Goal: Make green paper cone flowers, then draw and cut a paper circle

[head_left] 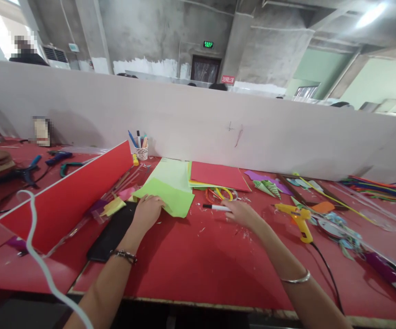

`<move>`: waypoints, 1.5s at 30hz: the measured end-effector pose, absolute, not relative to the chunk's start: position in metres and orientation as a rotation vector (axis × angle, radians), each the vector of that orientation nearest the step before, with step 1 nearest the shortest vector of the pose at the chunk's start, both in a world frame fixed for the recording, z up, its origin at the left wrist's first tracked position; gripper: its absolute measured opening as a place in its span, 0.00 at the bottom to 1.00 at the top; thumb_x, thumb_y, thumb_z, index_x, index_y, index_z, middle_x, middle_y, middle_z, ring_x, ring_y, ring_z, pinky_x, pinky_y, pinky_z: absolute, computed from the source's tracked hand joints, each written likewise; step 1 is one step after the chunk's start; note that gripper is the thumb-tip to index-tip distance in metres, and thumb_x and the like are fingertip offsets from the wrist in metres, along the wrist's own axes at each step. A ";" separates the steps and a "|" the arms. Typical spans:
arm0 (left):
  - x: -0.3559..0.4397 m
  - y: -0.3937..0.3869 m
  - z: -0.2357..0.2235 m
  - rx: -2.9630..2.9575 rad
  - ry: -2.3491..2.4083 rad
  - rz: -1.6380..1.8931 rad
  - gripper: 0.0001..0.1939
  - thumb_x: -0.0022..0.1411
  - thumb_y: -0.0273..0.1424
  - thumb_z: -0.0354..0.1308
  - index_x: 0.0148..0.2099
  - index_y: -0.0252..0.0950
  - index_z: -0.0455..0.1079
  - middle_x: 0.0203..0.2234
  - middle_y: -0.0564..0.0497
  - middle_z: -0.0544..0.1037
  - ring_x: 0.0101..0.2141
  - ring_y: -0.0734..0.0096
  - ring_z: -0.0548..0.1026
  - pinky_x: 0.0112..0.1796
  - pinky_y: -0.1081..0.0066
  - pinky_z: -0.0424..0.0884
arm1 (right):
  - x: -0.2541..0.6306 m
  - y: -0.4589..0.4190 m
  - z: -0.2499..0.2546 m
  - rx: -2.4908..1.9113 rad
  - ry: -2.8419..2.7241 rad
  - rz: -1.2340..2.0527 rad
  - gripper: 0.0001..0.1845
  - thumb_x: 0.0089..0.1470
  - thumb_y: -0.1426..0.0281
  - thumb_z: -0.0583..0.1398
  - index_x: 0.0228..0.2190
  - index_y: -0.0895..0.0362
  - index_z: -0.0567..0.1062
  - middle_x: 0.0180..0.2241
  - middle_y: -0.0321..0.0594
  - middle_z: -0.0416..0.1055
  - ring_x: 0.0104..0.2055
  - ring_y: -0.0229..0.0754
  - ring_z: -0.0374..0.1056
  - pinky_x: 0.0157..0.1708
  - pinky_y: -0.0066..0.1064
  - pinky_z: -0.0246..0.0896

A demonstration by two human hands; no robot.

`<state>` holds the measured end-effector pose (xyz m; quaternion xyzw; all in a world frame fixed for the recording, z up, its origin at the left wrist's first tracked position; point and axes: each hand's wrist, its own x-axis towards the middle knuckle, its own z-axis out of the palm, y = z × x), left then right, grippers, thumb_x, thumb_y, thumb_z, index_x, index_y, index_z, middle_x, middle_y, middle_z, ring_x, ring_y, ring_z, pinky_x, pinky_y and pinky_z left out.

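A sheet of bright green paper (179,201) lies bent on the red table, over a paler green sheet (172,171). My left hand (149,210) grips its near left edge, fingers curled over the paper and the thumb side partly hidden. To the right, my right hand (240,212) pinches one end of a white marker pen (215,207) with a black tip end, low over the tabletop. Just beyond that pen sit rolls of yellow and orange tape (224,194). A stack of coloured paper topped by a red sheet (218,175) rests behind them.
On the right lies a yellow glue gun (298,219) with a black cord. A red board (81,196) stands upright at left, beside a black phone-like slab (110,235). A pen cup (142,151) stands against the white partition (184,119). A white cable (35,237) crosses the left foreground.
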<state>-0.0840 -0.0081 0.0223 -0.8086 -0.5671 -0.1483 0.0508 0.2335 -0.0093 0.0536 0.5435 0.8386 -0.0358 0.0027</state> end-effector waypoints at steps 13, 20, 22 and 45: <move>-0.082 -0.016 0.022 -2.405 -1.788 -0.240 0.11 0.52 0.22 0.46 0.33 0.35 0.68 0.32 0.46 0.70 0.37 0.64 0.68 0.33 0.68 0.62 | 0.111 0.094 0.056 1.977 2.887 -0.106 0.16 0.52 0.72 0.50 0.45 0.52 0.62 0.42 0.38 0.67 0.38 0.40 0.65 0.32 0.27 0.54; -0.082 -0.016 0.033 -2.422 -1.769 -0.302 0.11 0.53 0.20 0.44 0.31 0.34 0.67 0.32 0.46 0.69 0.37 0.65 0.66 0.35 0.67 0.61 | 0.113 0.127 0.032 2.134 2.740 -0.171 0.14 0.55 0.71 0.46 0.40 0.56 0.66 0.40 0.42 0.68 0.37 0.40 0.65 0.32 0.28 0.57; -0.082 -0.017 0.039 -2.407 -1.765 -0.350 0.12 0.54 0.20 0.44 0.30 0.35 0.67 0.31 0.47 0.69 0.36 0.64 0.65 0.35 0.66 0.60 | 0.134 0.129 0.027 2.177 2.694 -0.150 0.13 0.54 0.67 0.48 0.40 0.56 0.67 0.40 0.44 0.67 0.39 0.42 0.65 0.33 0.29 0.57; -0.068 -0.024 0.042 -2.536 -1.902 -0.390 0.12 0.56 0.26 0.43 0.33 0.37 0.69 0.29 0.50 0.75 0.29 0.70 0.70 0.28 0.72 0.55 | 0.181 0.136 0.020 2.282 2.830 -0.201 0.09 0.49 0.71 0.52 0.35 0.55 0.66 0.32 0.38 0.69 0.30 0.37 0.62 0.26 0.25 0.47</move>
